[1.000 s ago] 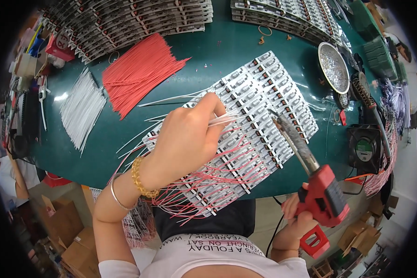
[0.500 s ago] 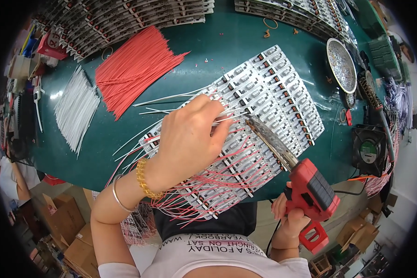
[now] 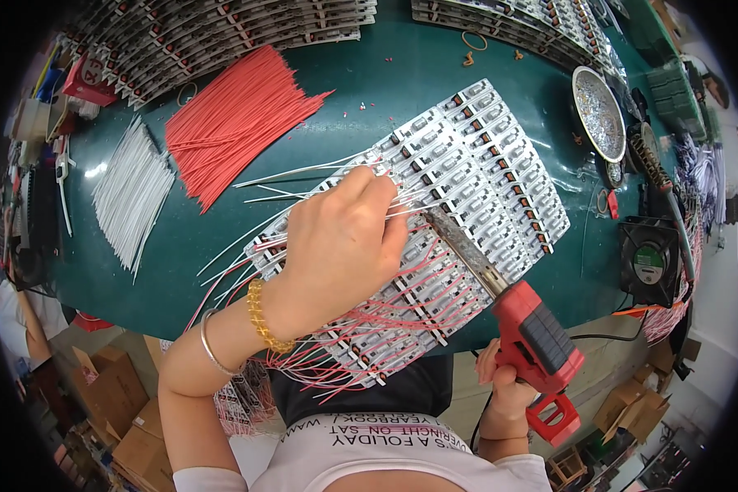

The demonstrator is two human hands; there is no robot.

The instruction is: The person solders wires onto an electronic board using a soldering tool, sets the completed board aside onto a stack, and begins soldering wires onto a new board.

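Observation:
Several white wires [image 3: 403, 199] are pinched in my left hand [image 3: 342, 238], which is closed over a panel of small white circuit boards [image 3: 500, 176]. Held by its handle in my right hand [image 3: 507, 385] is a red and black soldering gun [image 3: 541, 340]. Its long dark tip reaches the boards just right of the white wire ends; whether it touches them I cannot tell. Red and white wires [image 3: 377, 316] stick out from the near rows of boards and hang over the table's front edge. My left fingertips are partly hidden behind the hand.
A bundle of red wires [image 3: 238, 123] and one of white wires [image 3: 133, 197] lie on the green table [image 3: 336, 107] at left. More board panels [image 3: 230, 41] are stacked at the back. To the right are a metal bowl [image 3: 599, 115], a coiled holder [image 3: 656, 168] and a black fan [image 3: 649, 261].
The soldering gun in my right hand has shifted a little left, and its tip has moved slightly left and down along the boards. My left hand stays nearly in place with the white wires.

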